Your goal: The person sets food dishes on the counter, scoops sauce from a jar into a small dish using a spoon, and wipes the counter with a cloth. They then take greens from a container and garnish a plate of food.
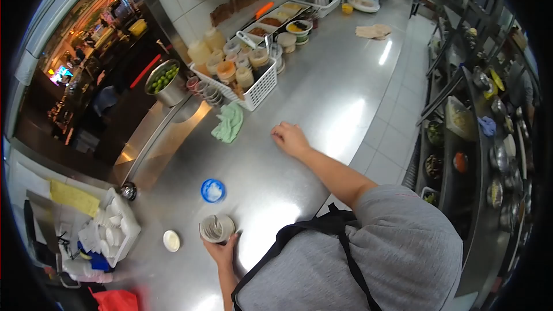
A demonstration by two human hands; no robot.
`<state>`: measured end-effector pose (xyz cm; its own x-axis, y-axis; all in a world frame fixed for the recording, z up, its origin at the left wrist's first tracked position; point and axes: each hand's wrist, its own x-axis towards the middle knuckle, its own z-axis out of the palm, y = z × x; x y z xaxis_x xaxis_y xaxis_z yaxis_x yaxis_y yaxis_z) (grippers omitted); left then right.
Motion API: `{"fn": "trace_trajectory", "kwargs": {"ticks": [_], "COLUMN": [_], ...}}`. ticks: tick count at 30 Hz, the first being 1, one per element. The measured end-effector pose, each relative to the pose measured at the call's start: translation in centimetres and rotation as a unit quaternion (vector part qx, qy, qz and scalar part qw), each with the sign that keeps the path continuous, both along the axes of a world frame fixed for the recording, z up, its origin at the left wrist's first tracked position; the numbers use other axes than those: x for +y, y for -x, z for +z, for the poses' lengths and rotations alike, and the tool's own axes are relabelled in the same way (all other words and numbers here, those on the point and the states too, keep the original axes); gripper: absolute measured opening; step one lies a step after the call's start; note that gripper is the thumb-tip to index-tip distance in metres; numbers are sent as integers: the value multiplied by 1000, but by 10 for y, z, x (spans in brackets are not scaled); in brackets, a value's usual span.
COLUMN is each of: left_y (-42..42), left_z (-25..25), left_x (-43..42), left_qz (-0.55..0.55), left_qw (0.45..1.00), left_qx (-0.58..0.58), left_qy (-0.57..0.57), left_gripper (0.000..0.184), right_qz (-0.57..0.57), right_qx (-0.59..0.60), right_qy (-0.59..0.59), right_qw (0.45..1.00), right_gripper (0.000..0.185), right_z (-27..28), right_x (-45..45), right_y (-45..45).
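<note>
On the steel counter, my left hand (223, 247) is wrapped round the lower side of an open jar (217, 228) with whitish residue and what looks like a utensil inside. A blue lid (213, 190), whitish in the middle, lies just beyond the jar. To the left of the jar sits a small white oval dish (171, 241). My right hand (290, 139) rests on the counter with its fingers curled in; whether anything is inside them is hidden. A crumpled green cloth (229, 122) lies to the left of my right hand.
Behind the green cloth stands a white basket (262, 87) of bottles and jars. A metal pot (167, 83) of green fruit is beside it. A white bin (128, 224) stands at left, a beige cloth (373, 31) lies farther back, and shelves (461, 155) line the right.
</note>
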<state>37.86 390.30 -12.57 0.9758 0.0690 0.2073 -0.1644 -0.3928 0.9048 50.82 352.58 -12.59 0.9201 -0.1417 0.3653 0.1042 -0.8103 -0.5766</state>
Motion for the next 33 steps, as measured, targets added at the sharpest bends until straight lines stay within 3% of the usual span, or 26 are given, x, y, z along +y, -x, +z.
{"fn": "trace_trajectory", "kwargs": {"ticks": [6,8,11,14,17,20,21,23,24,26,27,29,30,31,33], "left_y": [-5,-14,-33,-61,-83,-91,-92,-95,-96,-101,-106,-113,-115,-118,-122], "left_z": [14,8,9,4,-20,-13,-6,4,2,-3,1,0,-7,-12,-6], "left_x": [-63,-85,-132,-175,-205,-247,-270,-315,-322,-334,-350,-357,-354,-354,-363], "left_qz": [-78,-76,-63,-48,3,76,79,163,185,213,241,260,284,309,337], "left_qw": [995,996,994,997,998,991,990,985,979,974,969,963,956,948,936], "left_qx": [45,35,19,62,56,92,98,41,26,31,32,11,4,-3,1], "left_qy": [45,-13,-84,16,-14,-63,-69,35,-83,-69,-53,-73,-75,-77,-103], "left_gripper": [112,111,109,110,103,89,89,81,75,75,74,75,75,76,77], "right_qz": [90,118,35,-104,-284,-378,-375,-381,-375,-358,-345,-429,-471,-486,-428], "right_qx": [20,32,56,13,29,31,39,133,167,197,115,52,24,105,140], "right_qy": [-19,-27,-15,38,78,112,109,180,151,100,131,160,96,126,20], "right_qw": [996,992,998,994,955,918,920,897,899,907,922,888,876,859,893], "right_gripper": [10,11,20,37,56,61,61,62,61,50,39,31,28,25,26], "right_z": [5,6,16,25,34,32,30,34,22,16,-6,-20,-29,-37,26], "right_x": [-29,-61,-139,-266,-423,-564,-594,-649,-677,-705,-756,-815,-851,-883,-877], "right_y": [-1,-5,-25,-65,-119,-159,-162,-171,-174,-157,-132,-85,-66,-48,-37]}}
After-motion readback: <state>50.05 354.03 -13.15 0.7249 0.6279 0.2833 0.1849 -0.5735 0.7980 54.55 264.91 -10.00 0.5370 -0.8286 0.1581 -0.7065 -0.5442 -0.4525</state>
